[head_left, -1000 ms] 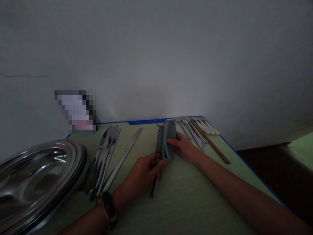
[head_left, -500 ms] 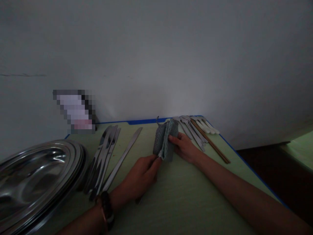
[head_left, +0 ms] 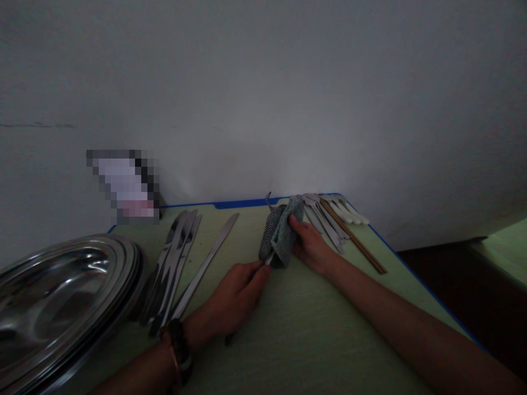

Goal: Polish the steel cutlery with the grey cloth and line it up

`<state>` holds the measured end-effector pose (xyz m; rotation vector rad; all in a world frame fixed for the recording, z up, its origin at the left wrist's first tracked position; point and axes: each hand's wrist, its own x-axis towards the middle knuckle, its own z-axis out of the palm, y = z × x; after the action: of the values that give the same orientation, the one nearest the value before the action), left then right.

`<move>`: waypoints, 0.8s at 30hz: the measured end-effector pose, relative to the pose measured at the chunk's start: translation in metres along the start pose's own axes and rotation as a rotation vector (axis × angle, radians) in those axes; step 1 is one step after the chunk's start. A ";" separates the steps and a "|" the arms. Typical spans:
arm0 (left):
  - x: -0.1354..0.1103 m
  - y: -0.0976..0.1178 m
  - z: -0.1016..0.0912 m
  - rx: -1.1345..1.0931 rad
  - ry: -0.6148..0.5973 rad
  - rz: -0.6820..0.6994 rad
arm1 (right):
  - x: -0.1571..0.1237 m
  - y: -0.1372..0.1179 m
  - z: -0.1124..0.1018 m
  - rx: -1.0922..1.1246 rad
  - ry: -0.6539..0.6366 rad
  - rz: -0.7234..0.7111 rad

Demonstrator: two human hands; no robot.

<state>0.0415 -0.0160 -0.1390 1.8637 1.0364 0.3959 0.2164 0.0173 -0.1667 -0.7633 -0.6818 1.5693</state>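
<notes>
My left hand (head_left: pixel 234 299) is closed round the handle of a table knife (head_left: pixel 268 258) that lies along the pale green table (head_left: pixel 313 340). The knife's blade runs into a folded grey cloth (head_left: pixel 282 236). My right hand (head_left: pixel 313 247) pinches that cloth around the blade, thumb on top. Most of the knife is hidden by my fingers and the cloth.
A row of knives (head_left: pixel 177 263) lies left of my hands, beside a stack of steel trays (head_left: pixel 61 302) at the far left. Spoons and forks (head_left: pixel 325 214) and brown chopsticks (head_left: pixel 354 238) lie at the back right. A white wall stands behind; the table's blue edge (head_left: pixel 411 274) runs on the right.
My left hand has drawn the knife back toward me and to the left. The cloth in my right hand has slid up the blade toward the wall.
</notes>
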 end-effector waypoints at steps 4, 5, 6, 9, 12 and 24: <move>-0.002 0.003 -0.002 0.082 -0.005 0.000 | 0.005 0.000 -0.004 0.064 0.085 -0.027; -0.003 0.005 -0.003 0.105 -0.005 -0.005 | 0.007 0.000 -0.005 0.079 0.106 -0.037; -0.003 0.006 -0.003 0.120 -0.006 -0.009 | 0.008 -0.001 -0.006 0.093 0.122 -0.046; -0.004 0.009 -0.002 0.105 -0.011 -0.008 | 0.010 -0.001 -0.007 0.106 0.128 -0.063; -0.004 0.009 -0.001 0.059 0.012 -0.020 | 0.007 0.000 -0.004 0.066 0.103 -0.060; 0.001 -0.005 0.003 0.092 0.057 0.007 | -0.010 0.018 0.008 -0.188 -0.083 -0.026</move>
<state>0.0420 -0.0157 -0.1450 1.9487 1.1029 0.4140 0.1998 0.0047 -0.1750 -0.8279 -0.9059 1.5346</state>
